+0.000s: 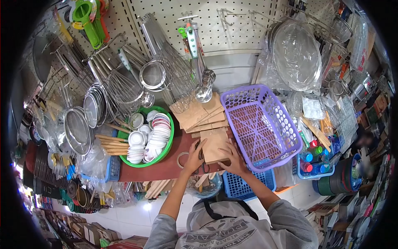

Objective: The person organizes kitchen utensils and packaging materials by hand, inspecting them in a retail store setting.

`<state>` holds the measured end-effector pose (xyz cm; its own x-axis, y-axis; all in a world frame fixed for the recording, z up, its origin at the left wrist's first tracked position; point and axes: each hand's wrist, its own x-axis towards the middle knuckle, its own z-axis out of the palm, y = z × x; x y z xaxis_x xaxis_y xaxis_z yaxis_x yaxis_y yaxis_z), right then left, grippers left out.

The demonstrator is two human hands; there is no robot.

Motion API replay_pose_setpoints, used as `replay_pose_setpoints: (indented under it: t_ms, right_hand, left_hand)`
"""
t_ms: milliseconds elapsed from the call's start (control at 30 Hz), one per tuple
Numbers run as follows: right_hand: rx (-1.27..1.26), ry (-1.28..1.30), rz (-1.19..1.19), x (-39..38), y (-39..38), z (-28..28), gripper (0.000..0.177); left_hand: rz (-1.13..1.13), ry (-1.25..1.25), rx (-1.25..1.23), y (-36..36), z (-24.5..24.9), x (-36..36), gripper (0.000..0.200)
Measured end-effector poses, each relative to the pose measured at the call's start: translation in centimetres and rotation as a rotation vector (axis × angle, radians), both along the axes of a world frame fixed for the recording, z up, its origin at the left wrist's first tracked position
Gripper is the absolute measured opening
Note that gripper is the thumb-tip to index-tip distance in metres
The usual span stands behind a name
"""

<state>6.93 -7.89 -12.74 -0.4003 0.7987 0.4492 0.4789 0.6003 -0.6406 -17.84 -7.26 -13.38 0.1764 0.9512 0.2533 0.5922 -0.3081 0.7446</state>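
Note:
A small brown cardboard piece (214, 150) lies flat at the table's front edge, between my two hands. My left hand (195, 155) grips its left edge, the fingers reaching forward along the side. On the right, my right hand (233, 157) has its fingers over the sheet and its thumb near the lower corner. Just behind it is a loose stack of larger brown cardboard pieces (203, 116). Dark-handled scissors (204, 168) lie partly hidden below the sheet. A tape roll (180, 159) sits beside my left wrist.
A green basin (170, 146) of small white bowls stands left on the red tabletop (182, 143). To the right sits a purple plastic basket (271, 162), with a blue basket (248, 184) below. Whisks (176, 79) and strainers (78, 130) hang from the pegboard (244, 37).

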Motion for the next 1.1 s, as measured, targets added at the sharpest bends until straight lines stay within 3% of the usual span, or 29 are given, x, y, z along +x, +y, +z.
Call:
replay_pose_setpoints:
  t_ms: [100, 233, 367, 467, 567, 733, 833, 967, 1100]
  right_hand:
    - [0.115, 0.052, 0.159, -1.4, -0.5, 1.4, 0.046]
    - [0.171, 0.071, 0.306, -5.3, -1.6, 2.6, 0.029]
    - [0.028, 0.068, 0.495, -9.5, -2.0, 1.0, 0.021]
    - [-0.196, -0.068, 0.375, -12.5, -3.2, 1.3, 0.024]
    - [-0.243, -0.239, 0.296, -14.6, -2.7, -1.1, 0.033]
    - [-0.247, -0.443, 0.192, -16.4, -2.2, -2.8, 0.033]
    - [-0.23, -0.423, 0.187, -16.5, -1.8, -3.4, 0.027]
    - [-0.257, -0.376, 0.205, -16.6, -1.5, -3.7, 0.022]
    - [-0.319, -0.248, 0.269, -16.2, -1.6, -1.4, 0.023]
  left_hand:
    - [0.122, 0.07, 0.018, -2.6, 2.9, -0.9, 0.082]
    - [0.236, 0.063, 0.102, -6.1, 2.7, -4.0, 0.057]
    - [0.295, 0.06, 0.023, -9.7, 1.0, -7.3, 0.05]
    - [0.3, -0.06, -0.046, -11.1, -0.7, -9.0, 0.047]
    - [0.272, -0.202, -0.177, -11.2, -1.8, -9.8, 0.051]
    - [0.21, 0.003, -0.141, -10.3, -3.8, -11.1, 0.056]
    - [0.198, 0.16, 0.015, -8.7, -6.3, -11.8, 0.05]
    - [0.101, -0.033, -0.154, -7.5, -7.9, -13.5, 0.035]
    - [0.058, -0.185, -0.26, -7.6, -6.5, -14.3, 0.025]
